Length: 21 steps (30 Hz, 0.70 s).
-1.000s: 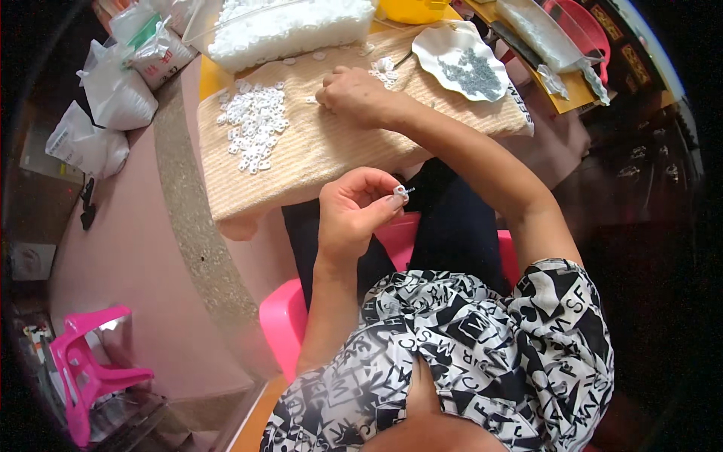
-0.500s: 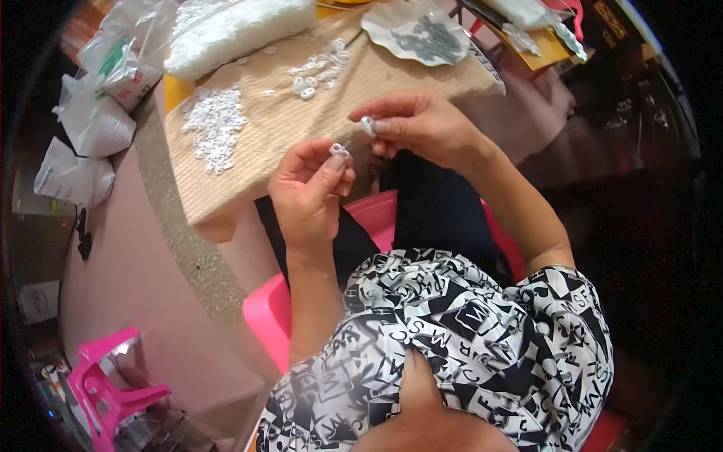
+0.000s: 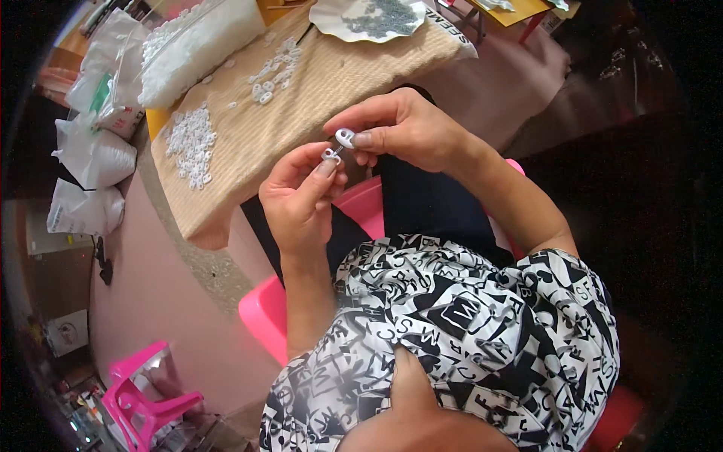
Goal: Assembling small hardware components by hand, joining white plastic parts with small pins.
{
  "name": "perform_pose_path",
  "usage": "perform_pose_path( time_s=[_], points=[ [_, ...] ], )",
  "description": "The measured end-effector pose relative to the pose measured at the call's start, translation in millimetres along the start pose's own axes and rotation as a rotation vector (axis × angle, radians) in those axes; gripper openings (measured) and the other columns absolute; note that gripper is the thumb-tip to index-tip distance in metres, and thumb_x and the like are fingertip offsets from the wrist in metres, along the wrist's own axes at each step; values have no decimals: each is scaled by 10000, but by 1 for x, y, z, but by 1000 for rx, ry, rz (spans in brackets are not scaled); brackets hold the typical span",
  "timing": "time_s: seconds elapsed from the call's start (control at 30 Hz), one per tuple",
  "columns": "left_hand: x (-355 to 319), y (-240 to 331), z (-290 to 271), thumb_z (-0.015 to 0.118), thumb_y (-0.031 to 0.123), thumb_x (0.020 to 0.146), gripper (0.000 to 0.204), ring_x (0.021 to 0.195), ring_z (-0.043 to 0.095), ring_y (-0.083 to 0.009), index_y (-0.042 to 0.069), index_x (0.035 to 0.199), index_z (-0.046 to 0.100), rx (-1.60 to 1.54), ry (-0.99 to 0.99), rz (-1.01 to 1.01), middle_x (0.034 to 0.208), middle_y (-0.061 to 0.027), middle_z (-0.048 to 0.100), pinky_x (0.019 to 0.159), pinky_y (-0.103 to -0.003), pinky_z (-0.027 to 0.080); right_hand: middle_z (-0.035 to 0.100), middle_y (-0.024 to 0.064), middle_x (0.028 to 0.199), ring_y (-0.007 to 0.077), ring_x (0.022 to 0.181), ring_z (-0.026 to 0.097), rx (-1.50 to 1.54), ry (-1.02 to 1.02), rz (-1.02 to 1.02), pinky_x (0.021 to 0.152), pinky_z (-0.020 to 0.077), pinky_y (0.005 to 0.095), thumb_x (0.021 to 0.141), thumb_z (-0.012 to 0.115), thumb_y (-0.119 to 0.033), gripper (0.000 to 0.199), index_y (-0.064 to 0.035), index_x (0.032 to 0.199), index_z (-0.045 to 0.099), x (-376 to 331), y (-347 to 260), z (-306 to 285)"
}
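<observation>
My left hand point(image 3: 301, 197) is closed, its thumb and forefinger pinching a small white plastic piece point(image 3: 330, 155) with a hole. Between thumb and forefinger, my right hand point(image 3: 422, 134) grips a white oval plastic piece point(image 3: 345, 138), also holed. A short grey metal pin point(image 3: 338, 149) spans the narrow gap between the two pieces. Both hands are above my lap, at the near edge of a table covered with beige ribbed cloth point(image 3: 309, 90). Loose white pieces lie on it in a dense pile point(image 3: 190, 147) and a looser group point(image 3: 276, 71).
A white wavy-rimmed dish point(image 3: 325, 22) at the table's far side holds many small grey parts point(image 3: 384, 16). Left of it lies a clear bag of white pieces point(image 3: 199, 49). Stuffed plastic bags point(image 3: 96, 154) stand at left. A pink stool point(image 3: 147, 399) is at lower left.
My hands have come closer together, the right piece moving left and down toward the left one. A grey pin now shows between them. The whole view has shifted slightly.
</observation>
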<state>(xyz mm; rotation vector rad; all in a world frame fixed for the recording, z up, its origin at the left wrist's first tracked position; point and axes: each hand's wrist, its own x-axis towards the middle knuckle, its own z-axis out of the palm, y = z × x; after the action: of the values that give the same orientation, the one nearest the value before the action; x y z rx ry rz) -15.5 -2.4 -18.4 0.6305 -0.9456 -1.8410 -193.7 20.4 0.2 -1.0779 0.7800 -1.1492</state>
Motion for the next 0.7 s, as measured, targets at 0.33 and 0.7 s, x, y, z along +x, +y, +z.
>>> perform_pose_path(
  time_s=[0.33,0.7],
  points=[
    [0,0,-1,590,-30,744,197,623,577,-130,-57,938,570,-22,-31,31,778,-101,605,516,-196,457,600,45,772,88,680,550,-100,-12,-19,620,459,221,794,581,-82,285,31,1055,565,-2,-6,5],
    [-1,0,2,605,-32,733,187,596,570,-117,-59,917,580,59,4,69,758,-93,611,503,-190,447,596,39,763,78,674,538,-207,26,-26,618,457,215,790,570,-33,264,24,1048,570,-3,-9,8]
  ],
)
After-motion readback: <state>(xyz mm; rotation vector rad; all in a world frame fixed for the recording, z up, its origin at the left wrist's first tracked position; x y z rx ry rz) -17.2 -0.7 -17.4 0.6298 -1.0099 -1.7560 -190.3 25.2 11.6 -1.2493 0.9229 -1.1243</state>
